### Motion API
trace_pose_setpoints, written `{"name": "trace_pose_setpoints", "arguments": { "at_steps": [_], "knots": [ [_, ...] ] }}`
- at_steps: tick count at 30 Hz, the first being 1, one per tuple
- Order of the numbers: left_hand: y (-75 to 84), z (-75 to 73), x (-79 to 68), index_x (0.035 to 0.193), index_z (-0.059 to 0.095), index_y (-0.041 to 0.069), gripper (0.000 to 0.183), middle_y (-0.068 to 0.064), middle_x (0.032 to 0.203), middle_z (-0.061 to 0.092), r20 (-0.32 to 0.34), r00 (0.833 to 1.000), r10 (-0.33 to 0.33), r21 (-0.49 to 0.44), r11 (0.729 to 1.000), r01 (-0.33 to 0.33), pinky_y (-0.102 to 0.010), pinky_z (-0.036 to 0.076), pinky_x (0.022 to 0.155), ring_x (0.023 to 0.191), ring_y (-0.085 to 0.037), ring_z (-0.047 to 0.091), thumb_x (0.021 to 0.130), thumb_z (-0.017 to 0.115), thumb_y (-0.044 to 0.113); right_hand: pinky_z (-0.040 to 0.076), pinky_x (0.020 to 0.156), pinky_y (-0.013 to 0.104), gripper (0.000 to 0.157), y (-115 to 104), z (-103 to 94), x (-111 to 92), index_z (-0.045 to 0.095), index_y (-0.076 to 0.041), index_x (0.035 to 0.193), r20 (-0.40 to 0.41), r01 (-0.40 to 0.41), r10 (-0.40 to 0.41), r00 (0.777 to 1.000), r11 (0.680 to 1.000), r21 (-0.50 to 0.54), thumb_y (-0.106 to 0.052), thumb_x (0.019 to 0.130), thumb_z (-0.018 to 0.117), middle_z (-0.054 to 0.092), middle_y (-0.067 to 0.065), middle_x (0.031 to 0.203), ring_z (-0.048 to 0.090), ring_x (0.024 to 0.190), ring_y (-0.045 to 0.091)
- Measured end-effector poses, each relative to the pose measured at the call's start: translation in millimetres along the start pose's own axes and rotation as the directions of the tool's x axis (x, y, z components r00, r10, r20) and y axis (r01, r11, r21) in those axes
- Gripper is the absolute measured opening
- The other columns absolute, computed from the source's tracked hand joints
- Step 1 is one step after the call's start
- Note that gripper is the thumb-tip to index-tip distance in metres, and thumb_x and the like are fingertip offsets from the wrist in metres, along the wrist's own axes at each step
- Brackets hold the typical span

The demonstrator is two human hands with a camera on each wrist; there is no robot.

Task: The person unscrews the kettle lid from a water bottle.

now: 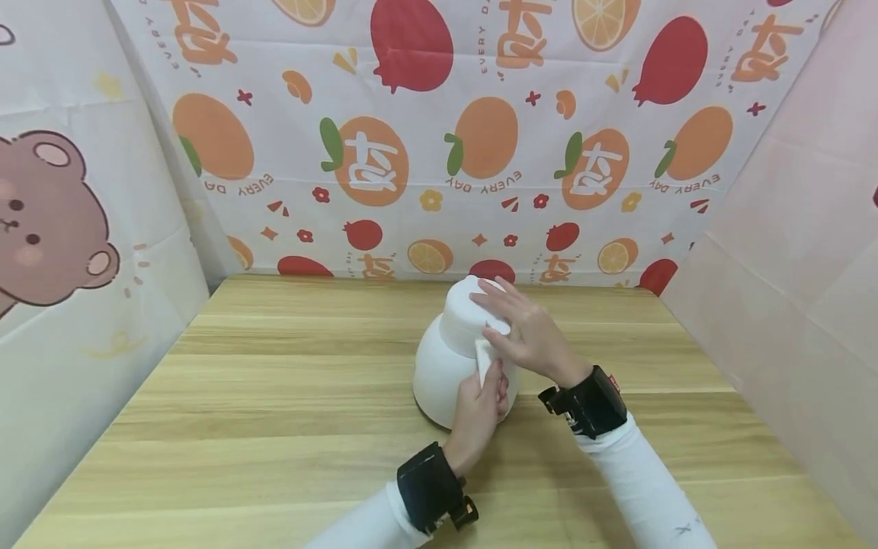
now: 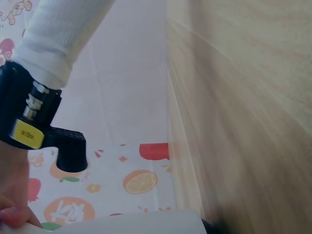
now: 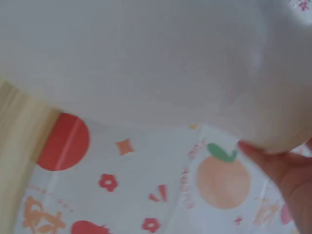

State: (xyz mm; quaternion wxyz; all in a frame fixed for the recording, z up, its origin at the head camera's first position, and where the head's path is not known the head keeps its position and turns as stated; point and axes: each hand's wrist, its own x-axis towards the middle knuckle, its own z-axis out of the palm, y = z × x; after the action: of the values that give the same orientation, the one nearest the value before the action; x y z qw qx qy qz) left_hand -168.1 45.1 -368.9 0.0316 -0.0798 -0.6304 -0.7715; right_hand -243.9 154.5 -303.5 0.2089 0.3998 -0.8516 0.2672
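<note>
A white thermos jug [image 1: 437, 377] with a rounded body stands on the wooden table in the head view, its side handle [image 1: 484, 358] turned toward me. My left hand [image 1: 476, 415] grips that handle, fingers wrapped round it. Over the white lid [image 1: 466, 313] lies my right hand [image 1: 531, 332], fingers spread across the top and thumb against the near side, holding it. In the right wrist view the pale jug [image 3: 146, 63] fills the upper part, with the right hand [image 3: 292, 180] at its edge. The left wrist view catches only a strip of the jug [image 2: 136, 224].
The wood-grain table [image 1: 274, 427] runs back to a fruit-print curtain [image 1: 432, 152]. White cloth with a bear print [image 1: 48, 221] hangs on the left, and a plain pale cloth [image 1: 789, 229] on the right. Black camera bands [image 1: 593, 400] sit on both wrists.
</note>
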Motion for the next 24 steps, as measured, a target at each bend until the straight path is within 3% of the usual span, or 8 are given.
{"name": "trace_pose_setpoints", "arguments": {
  "at_steps": [4,7,11,14,17,19,22,24],
  "knots": [
    [-2.6,-0.8,-2.0,0.077,0.044,-0.018,0.051,-0.001,0.056,0.038,0.016,1.0,0.007,0.005,1.0,-0.007,-0.015,0.03,0.045,0.046,-0.003,0.034,0.102,0.038,0.027,0.037,0.107,0.06,0.042,16.1,-1.4,-0.8,0.063,-0.001,0.121,-0.006,0.064,-0.063,0.998,0.986,0.154,-0.009,0.08,0.067,0.058,0.026,0.134,0.04,0.135,0.039],
    [-4.2,-1.0,-3.2,0.079,0.045,-0.019,0.053,-0.001,0.057,0.039,0.024,1.0,0.01,0.01,1.0,-0.011,-0.015,0.031,0.046,0.046,-0.003,0.035,0.102,0.038,0.029,0.036,0.106,0.063,0.042,27.7,-1.4,0.8,0.064,0.002,0.118,-0.013,0.097,-0.097,0.995,0.948,0.305,-0.005,0.077,0.065,0.057,0.03,0.132,0.042,0.133,0.041],
    [-5.5,0.1,-3.1,0.08,0.046,-0.019,0.053,-0.003,0.057,0.04,0.002,1.0,0.018,0.023,1.0,-0.018,-0.015,0.031,0.046,0.046,-0.004,0.035,0.102,0.038,0.029,0.031,0.108,0.066,0.041,39.2,1.7,3.2,0.063,0.007,0.116,0.002,0.077,-0.089,0.996,0.874,0.481,-0.009,0.078,0.062,0.054,0.035,0.132,0.041,0.133,0.043],
    [-6.5,2.7,-2.9,0.078,0.047,-0.018,0.052,-0.005,0.056,0.04,-0.019,0.999,0.028,0.04,0.999,-0.027,-0.015,0.031,0.046,0.046,-0.004,0.035,0.102,0.039,0.028,0.028,0.109,0.067,0.04,41.5,3.7,2.6,0.063,0.007,0.114,0.012,0.045,-0.06,0.998,0.855,0.517,-0.011,0.078,0.06,0.053,0.035,0.132,0.038,0.136,0.041],
    [-6.9,6.2,-3.6,0.078,0.048,-0.02,0.053,-0.006,0.055,0.04,-0.038,0.999,0.037,0.059,0.998,-0.034,-0.015,0.031,0.046,0.045,-0.004,0.035,0.101,0.04,0.027,0.03,0.107,0.067,0.038,37.2,1.2,1.2,0.063,0.004,0.114,0.021,0.034,-0.05,0.999,0.884,0.467,-0.007,0.078,0.058,0.054,0.034,0.132,0.038,0.136,0.041],
    [-6.8,7.4,-3.8,0.079,0.048,-0.021,0.055,-0.005,0.055,0.041,-0.049,0.998,0.036,0.07,0.997,-0.033,-0.014,0.031,0.045,0.044,-0.003,0.036,0.101,0.04,0.028,0.034,0.106,0.066,0.037,28.6,-3.5,3.4,0.064,0.001,0.113,0.036,0.011,-0.026,0.999,0.928,0.372,-0.005,0.077,0.058,0.057,0.03,0.132,0.042,0.133,0.04],
    [-6.3,6.8,-3.1,0.079,0.048,-0.021,0.055,-0.005,0.055,0.041,-0.069,0.997,0.046,0.083,0.996,-0.04,-0.014,0.031,0.045,0.045,-0.002,0.036,0.101,0.04,0.029,0.044,0.101,0.059,0.035,7.3,-10.0,13.5,0.065,-0.006,0.113,0.069,-0.06,0.052,0.996,0.99,0.127,-0.012,0.079,0.061,0.063,0.022,0.129,0.052,0.125,0.036],
    [-5.8,5.3,-1.7,0.076,0.048,-0.02,0.055,-0.006,0.055,0.041,-0.081,0.995,0.061,0.093,0.994,-0.054,-0.014,0.032,0.045,0.045,-0.002,0.036,0.101,0.04,0.029,0.049,0.097,0.054,0.037,-10.7,-10.4,23.6,0.064,-0.009,0.116,0.099,-0.129,0.136,0.986,0.989,-0.065,-0.022,0.082,0.061,0.064,0.017,0.128,0.057,0.119,0.033]
  ]
}}
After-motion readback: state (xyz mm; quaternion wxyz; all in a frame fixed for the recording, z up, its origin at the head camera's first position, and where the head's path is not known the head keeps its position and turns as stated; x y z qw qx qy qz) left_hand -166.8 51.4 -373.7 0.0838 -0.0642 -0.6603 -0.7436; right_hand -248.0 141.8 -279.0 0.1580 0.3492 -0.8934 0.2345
